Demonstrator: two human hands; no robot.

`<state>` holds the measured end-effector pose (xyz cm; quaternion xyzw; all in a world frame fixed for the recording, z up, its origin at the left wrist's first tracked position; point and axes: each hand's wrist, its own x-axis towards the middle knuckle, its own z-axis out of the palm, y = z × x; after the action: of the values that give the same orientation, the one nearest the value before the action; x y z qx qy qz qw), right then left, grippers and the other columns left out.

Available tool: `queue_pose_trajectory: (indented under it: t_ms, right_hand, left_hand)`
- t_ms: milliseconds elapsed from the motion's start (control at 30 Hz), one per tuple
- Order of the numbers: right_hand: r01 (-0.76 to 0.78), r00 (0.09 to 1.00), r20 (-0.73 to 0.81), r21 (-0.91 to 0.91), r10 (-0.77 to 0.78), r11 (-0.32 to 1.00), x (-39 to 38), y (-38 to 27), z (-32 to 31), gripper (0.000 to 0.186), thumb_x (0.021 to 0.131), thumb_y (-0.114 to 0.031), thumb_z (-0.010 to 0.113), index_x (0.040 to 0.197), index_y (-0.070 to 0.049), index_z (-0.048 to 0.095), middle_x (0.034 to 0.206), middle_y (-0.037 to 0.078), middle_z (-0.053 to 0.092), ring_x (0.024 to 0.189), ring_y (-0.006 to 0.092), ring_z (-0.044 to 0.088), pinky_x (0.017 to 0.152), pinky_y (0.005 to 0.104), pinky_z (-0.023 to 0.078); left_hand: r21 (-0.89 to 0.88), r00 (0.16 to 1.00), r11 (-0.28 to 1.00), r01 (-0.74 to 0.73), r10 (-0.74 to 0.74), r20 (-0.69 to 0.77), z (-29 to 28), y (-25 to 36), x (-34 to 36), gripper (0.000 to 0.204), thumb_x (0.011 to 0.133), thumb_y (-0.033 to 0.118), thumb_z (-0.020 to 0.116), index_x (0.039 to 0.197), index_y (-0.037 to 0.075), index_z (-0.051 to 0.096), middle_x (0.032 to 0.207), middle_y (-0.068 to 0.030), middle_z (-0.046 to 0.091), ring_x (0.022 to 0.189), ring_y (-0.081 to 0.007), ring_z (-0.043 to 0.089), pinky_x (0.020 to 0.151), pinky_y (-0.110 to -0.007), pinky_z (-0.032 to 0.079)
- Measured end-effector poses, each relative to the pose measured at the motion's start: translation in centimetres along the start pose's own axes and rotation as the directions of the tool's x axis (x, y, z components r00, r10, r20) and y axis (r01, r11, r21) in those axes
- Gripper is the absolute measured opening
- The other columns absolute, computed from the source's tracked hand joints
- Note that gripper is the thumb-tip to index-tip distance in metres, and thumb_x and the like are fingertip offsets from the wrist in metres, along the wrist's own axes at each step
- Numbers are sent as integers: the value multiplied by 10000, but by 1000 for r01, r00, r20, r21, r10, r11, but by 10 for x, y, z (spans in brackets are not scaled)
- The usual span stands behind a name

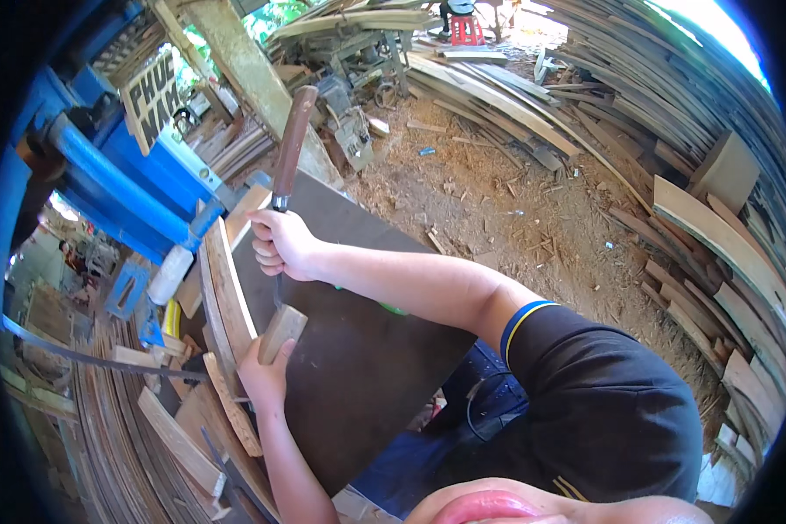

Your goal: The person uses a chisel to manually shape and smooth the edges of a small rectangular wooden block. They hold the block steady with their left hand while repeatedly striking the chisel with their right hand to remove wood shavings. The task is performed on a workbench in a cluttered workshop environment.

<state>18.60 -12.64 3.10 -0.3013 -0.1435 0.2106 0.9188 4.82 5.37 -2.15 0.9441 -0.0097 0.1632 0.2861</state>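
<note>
My right hand (281, 244) is closed round a chisel (293, 144) just below its long brown wooden handle and metal collar. Its thin metal shank runs down toward a small wooden block (283, 332); whether its tip touches the block I cannot tell. My left hand (264, 371) grips that block from below and the left, thumb along its side. Both hands are over the left part of a dark flat tabletop (367, 367), beside a pale wooden strip (227, 293) along its edge.
A large blue machine (131, 192) stands at the left, with a dark metal band (105, 356) below it. Offcuts (183, 441) crowd the near left. Wood shavings cover the floor (498, 210); stacked planks (672, 96) line the right. A red stool (466, 31) is far off, a person there.
</note>
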Motion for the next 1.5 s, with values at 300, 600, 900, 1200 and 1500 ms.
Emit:
queue_pose_trajectory:
  t_ms: [300, 600, 900, 1200, 1500]
  right_hand:
    - [-56, 998, -9, 46, 57, 997, 6, -5, -16, 431, 942, -296, 472, 581, -182, 266, 511, -24, 187, 442, 136, 205, 455, 313, 177]
    - [-84, 995, 48, 35, 82, 996, -1, -3, -17, 495, 965, -302, 478, 553, -181, 232, 503, -42, 152, 455, 114, 142, 472, 292, 164]
    - [-83, 997, 16, 66, 82, 994, 4, -14, -30, 490, 962, -309, 486, 556, -189, 238, 493, -40, 137, 441, 126, 135, 455, 303, 155]
    - [-123, 979, 169, 60, 111, 991, 0, -2, -25, 506, 980, -317, 459, 560, -188, 208, 500, -49, 128, 447, 127, 136, 466, 299, 170]
    - [-129, 951, 297, 142, 83, 981, 10, 18, -33, 498, 972, -382, 459, 568, -188, 241, 500, -38, 174, 439, 144, 187, 471, 315, 195]
  left_hand:
    - [-10, 996, 996, -89, 89, -29, 3, -6, 1, 375, 782, 332, 816, 1008, 57, 699, 863, -158, 714, 816, -322, 701, 727, -370, 535]
    - [-60, 999, 998, -23, 25, 36, 5, -4, 1, 442, 790, 377, 816, 1047, 34, 708, 854, -108, 724, 786, -177, 696, 720, -314, 519]
    - [-39, 999, 998, -55, 55, -4, 10, -3, 1, 429, 797, 389, 804, 1040, 48, 710, 836, -125, 719, 758, -220, 706, 695, -319, 523]
    - [-102, 999, 994, -41, 41, -5, 8, -1, 3, 405, 774, 371, 820, 992, 48, 710, 819, -158, 708, 774, -322, 701, 675, -372, 533]
    - [-118, 994, 991, -67, 57, -89, 14, -14, 0, 339, 789, 235, 819, 984, -10, 690, 835, -170, 707, 754, -279, 690, 714, -367, 522]
